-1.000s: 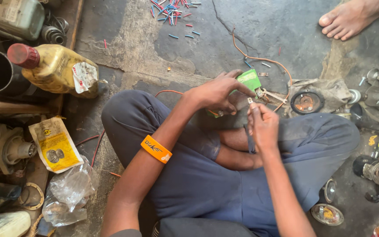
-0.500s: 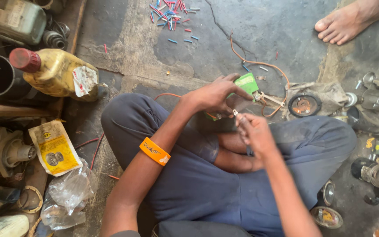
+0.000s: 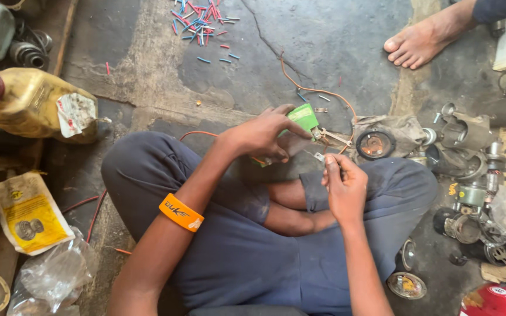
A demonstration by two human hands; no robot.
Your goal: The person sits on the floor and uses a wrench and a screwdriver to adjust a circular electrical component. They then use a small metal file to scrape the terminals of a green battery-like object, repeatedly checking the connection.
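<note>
1. The left hand [image 3: 267,136] is still holding the green box [image 3: 303,117] above the crossed legs; its grip is closed around the box, with the fingers on the top edge.
2. The right hand [image 3: 342,186] is now lying lower than one second ago. Its grip is narrow, pinching a small metal piece [image 3: 320,157] just under the box. The long dark tool that it was holding upright before is not showing now.
3. Thin copper wires [image 3: 317,93] are running from the box across the floor [image 3: 335,35] to a round motor part [image 3: 375,144] lying on a dirty cloth [image 3: 402,129].
4. An orange wristband [image 3: 181,213] is sitting on the left forearm.
5. The person is sitting on a grey, cracked concrete floor. Small red and blue tube pieces [image 3: 197,20] are lying at the top.
6. A yellow oil bottle [image 3: 33,105], a yellow packet [image 3: 28,212] and a clear plastic bag [image 3: 54,275] are lying at the left; metal parts [image 3: 469,175] are piling at the right.
7. A bare foot [image 3: 426,41] of another person is standing at the top right.
</note>
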